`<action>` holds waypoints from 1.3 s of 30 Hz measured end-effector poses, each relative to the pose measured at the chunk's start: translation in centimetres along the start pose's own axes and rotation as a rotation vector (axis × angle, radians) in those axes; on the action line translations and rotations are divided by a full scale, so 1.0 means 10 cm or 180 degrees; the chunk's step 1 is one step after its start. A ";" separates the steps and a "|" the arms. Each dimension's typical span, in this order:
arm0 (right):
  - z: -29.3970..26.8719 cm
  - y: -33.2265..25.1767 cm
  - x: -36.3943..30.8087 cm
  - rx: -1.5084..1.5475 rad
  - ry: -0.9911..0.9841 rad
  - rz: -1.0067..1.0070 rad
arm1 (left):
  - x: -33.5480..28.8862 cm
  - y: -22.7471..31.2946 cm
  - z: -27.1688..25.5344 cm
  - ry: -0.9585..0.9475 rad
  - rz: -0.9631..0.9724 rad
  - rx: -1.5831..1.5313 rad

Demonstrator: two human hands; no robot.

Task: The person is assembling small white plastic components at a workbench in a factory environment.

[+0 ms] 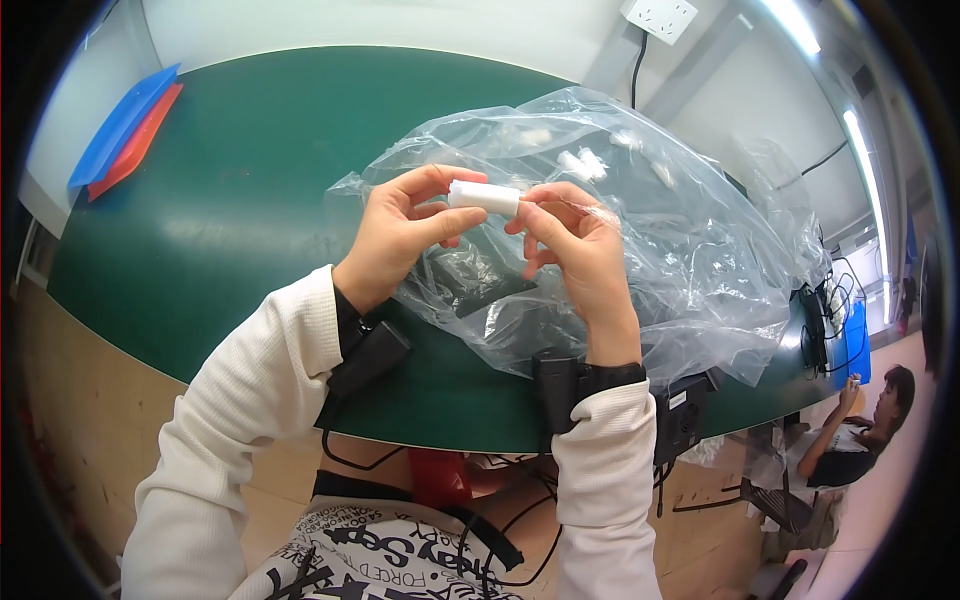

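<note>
Above the green table, I hold a short white plastic cylinder point(484, 197) roughly level between both hands. My left hand point(405, 215) grips its left part, index finger above and thumb below. At the other end, the thumb and fingers of my right hand point(575, 230) close on the cylinder's tip. A thin crinkled piece of clear film point(590, 207) shows at the right hand's fingers; whether they pinch it I cannot tell. Beneath both hands spreads a large clear plastic bag point(690, 270), with several small white parts point(583, 165) inside or under it.
Blue and red trays point(125, 125) lean at the table's far left. Black boxes are strapped at my wrists, and another black device point(683, 415) is at the near edge. Cables and a blue item point(855, 335) lie far right, where another person point(860, 430) sits. A white power socket point(660, 15) is at the back.
</note>
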State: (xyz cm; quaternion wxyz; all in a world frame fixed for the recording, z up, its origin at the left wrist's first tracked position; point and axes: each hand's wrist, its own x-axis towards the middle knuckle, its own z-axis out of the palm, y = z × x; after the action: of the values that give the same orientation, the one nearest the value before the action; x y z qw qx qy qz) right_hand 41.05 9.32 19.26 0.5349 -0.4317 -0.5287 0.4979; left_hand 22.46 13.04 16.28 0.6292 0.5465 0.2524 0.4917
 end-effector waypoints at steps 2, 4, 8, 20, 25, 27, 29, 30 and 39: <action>-0.02 -0.01 -0.01 -0.0088 0.0020 -0.0004 | 0.00 -0.01 0.00 -0.0067 0.0039 0.0077; -0.05 -0.02 -0.01 -0.0185 -0.0055 0.0278 | 0.00 -0.02 0.00 -0.0030 0.0040 0.0194; -0.04 -0.01 -0.01 -0.0182 -0.0016 0.0259 | 0.00 0.02 0.03 0.0042 0.0069 0.0328; -0.39 0.12 0.13 -0.2731 0.1670 -0.0751 | -0.03 0.70 -0.20 0.1640 0.2726 0.1305; -0.51 0.45 0.51 -0.3139 0.1231 -0.0887 | 0.16 0.37 -0.68 0.2197 0.1285 0.3613; -0.58 0.53 0.59 -0.4699 0.1514 -0.1226 | 0.17 0.19 -0.69 0.1825 0.0491 0.4030; -0.50 0.51 0.64 -0.4563 0.1445 -0.0621 | 0.15 0.12 -0.75 0.1518 -0.0100 0.4594; -0.46 0.50 0.67 -0.4439 0.1372 0.0006 | 0.13 0.11 -0.78 0.1540 -0.0090 0.4621; -0.53 0.34 0.99 -0.4057 0.1528 0.1119 | 0.13 0.25 -0.49 0.2196 0.1732 0.5258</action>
State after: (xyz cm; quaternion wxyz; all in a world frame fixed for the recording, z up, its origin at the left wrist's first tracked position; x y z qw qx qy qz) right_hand 45.50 19.90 16.89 0.1913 -0.8381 -0.5072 0.0611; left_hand 17.92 16.12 17.58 -0.2050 0.6845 0.5580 0.4219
